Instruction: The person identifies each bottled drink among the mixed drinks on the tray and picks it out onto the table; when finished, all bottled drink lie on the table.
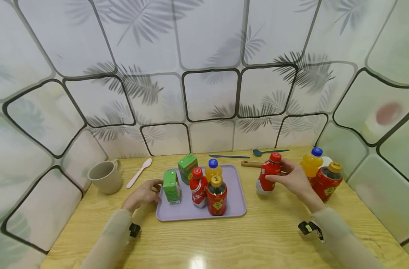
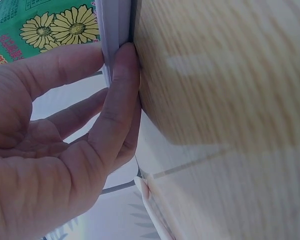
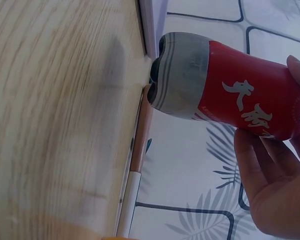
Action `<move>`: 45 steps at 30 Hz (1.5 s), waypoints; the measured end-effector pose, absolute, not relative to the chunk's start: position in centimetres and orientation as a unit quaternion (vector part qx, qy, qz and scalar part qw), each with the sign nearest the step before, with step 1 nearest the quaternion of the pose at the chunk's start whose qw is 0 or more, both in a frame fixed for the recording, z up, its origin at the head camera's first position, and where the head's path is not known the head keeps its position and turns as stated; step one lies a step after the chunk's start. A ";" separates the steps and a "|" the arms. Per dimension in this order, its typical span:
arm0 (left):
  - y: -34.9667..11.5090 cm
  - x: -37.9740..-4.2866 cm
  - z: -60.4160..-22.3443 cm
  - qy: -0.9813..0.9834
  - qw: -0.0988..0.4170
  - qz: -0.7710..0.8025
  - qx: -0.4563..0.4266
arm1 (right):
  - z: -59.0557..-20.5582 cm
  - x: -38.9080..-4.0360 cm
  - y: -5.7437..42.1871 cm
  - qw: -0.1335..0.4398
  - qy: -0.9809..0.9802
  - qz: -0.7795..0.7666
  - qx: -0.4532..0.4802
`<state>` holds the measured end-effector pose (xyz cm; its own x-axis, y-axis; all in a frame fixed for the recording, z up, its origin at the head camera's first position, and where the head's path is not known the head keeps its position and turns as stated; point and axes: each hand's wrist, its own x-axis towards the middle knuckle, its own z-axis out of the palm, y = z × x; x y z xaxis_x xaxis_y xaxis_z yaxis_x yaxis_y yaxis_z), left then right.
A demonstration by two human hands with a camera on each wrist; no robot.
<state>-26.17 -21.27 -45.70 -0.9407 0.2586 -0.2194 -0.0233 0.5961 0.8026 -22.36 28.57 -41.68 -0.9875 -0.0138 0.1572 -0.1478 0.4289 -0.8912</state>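
Observation:
My right hand (image 1: 293, 177) grips a red-labelled bottle (image 1: 271, 173) with a red cap, to the right of the tray. In the right wrist view the bottle's pale base (image 3: 182, 72) hangs clear of the wooden table, over its shadow. My left hand (image 2: 65, 130) pinches the left rim of a lilac tray (image 1: 236, 179) between thumb and fingers. Close to those fingers, a green drink carton (image 1: 172, 186) stands on the tray. A second green carton (image 1: 187, 168), another red bottle (image 1: 198, 188), a blue-capped orange drink bottle (image 1: 212, 170) and a yellow-capped dark drink bottle (image 1: 217, 197) share it.
At far right stand another orange drink bottle (image 1: 311, 162) and a dark drink bottle (image 1: 328, 181). Behind lie a wooden handle (image 1: 251, 164), a dark blue spoon (image 1: 257, 152) and a thin blue utensil (image 1: 228, 156). Left are a pink spoon (image 1: 139, 172) and a grey mug (image 1: 105, 177).

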 end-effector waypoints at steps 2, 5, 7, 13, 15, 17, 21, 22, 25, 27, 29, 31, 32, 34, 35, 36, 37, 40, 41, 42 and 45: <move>-21.2 -26.2 -45.7 0.878 0.159 0.447 0.066 | -41.7 -22.1 28.9 0.063 -0.845 0.529 0.047; -21.2 -26.2 -45.7 0.876 0.161 0.449 0.067 | -41.6 -21.7 29.4 0.057 -0.853 0.517 0.042; -21.2 -26.2 -45.7 0.876 0.160 0.450 0.068 | -41.6 -21.5 29.8 0.054 -0.858 0.509 0.039; -21.2 -26.1 -45.7 0.879 0.154 0.446 0.072 | -41.4 -20.6 30.9 0.041 -0.866 0.497 0.036; -21.2 -26.2 -45.8 0.879 0.154 0.444 0.076 | -41.3 -20.3 31.3 0.037 -0.867 0.495 0.032; -21.2 -26.3 -45.8 0.878 0.154 0.446 0.077 | -41.3 -20.0 31.7 0.038 -0.871 0.488 0.030; -21.3 -26.4 -46.0 0.876 0.156 0.449 0.076 | -41.3 -19.4 32.5 0.039 -0.877 0.478 0.029; -21.3 -26.4 -46.0 0.877 0.155 0.449 0.076 | -41.4 -19.3 32.7 0.042 -0.879 0.473 0.034; -21.3 -26.4 -46.0 0.876 0.152 0.451 0.075 | -41.3 -18.8 33.3 0.042 -0.883 0.464 0.046; -21.4 -26.3 -45.9 0.875 0.153 0.453 0.075 | -41.1 -18.5 33.6 0.042 -0.890 0.452 0.052; -21.4 -26.2 -45.9 0.873 0.156 0.457 0.072 | -40.9 -18.2 34.0 0.038 -0.895 0.441 0.054; -21.3 -26.2 -45.9 0.873 0.157 0.457 0.070 | -40.7 -17.9 34.4 0.039 -0.900 0.431 0.055; -21.3 -26.2 -45.9 0.872 0.156 0.458 0.071 | -40.6 -17.8 34.6 0.039 -0.901 0.428 0.054; -21.2 -26.2 -45.8 0.875 0.154 0.453 0.074 | -40.5 -17.6 35.0 0.045 -0.903 0.424 0.053; -21.2 -26.2 -45.8 0.877 0.152 0.449 0.075 | -40.4 -17.5 35.3 0.047 -0.904 0.422 0.051; -21.2 -26.2 -45.7 0.879 0.150 0.447 0.075 | -40.3 -17.5 35.6 0.047 -0.904 0.421 0.050; -21.2 -26.2 -45.7 0.880 0.148 0.445 0.075 | -40.3 -17.4 35.8 0.047 -0.904 0.422 0.052; -21.1 -26.2 -45.6 0.882 0.147 0.441 0.076 | -40.2 -17.1 36.6 0.042 -0.903 0.423 0.053; -21.1 -26.2 -45.6 0.882 0.147 0.441 0.076 | -40.1 -16.9 36.8 0.042 -0.903 0.425 0.057; -21.1 -26.2 -45.6 0.882 0.147 0.441 0.075 | -40.1 -16.8 37.0 0.040 -0.900 0.429 0.059; -21.1 -26.2 -45.8 0.883 0.148 0.440 0.070 | -39.9 -16.3 37.6 0.034 -0.901 0.427 0.063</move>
<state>-26.20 -21.14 -45.76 -0.9462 0.2545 -0.1998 -0.0066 0.6022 0.7983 -16.30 37.64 -39.89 -0.9898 -0.0843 0.1145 -0.1420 0.6275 -0.7656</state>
